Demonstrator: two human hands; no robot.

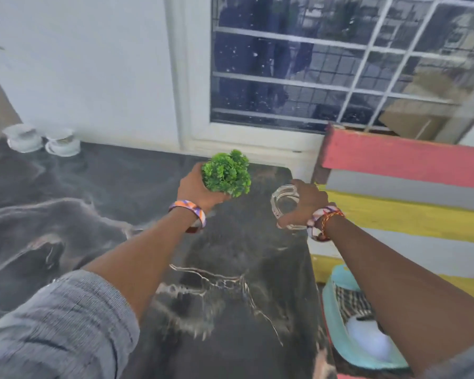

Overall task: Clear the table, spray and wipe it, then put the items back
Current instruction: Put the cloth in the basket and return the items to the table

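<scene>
A dark marbled table (pixel 99 220) with white veins fills the lower view. My left hand (pixel 197 190) grips a small bushy green plant (pixel 227 173) from below; its pot is hidden inside the hand. It hovers over the far right part of the table. My right hand (pixel 304 203) holds a clear glass ashtray (pixel 283 201) by its right side, above the table's right edge. Both arms reach forward with patterned wristbands on them.
Two white cups on saucers (pixel 41 140) stand at the table's far left corner against the wall. A striped pink, grey and yellow bench (pixel 405 192) stands on the right, with a teal cloth (pixel 340 324) and a white object on it. A barred window lies ahead.
</scene>
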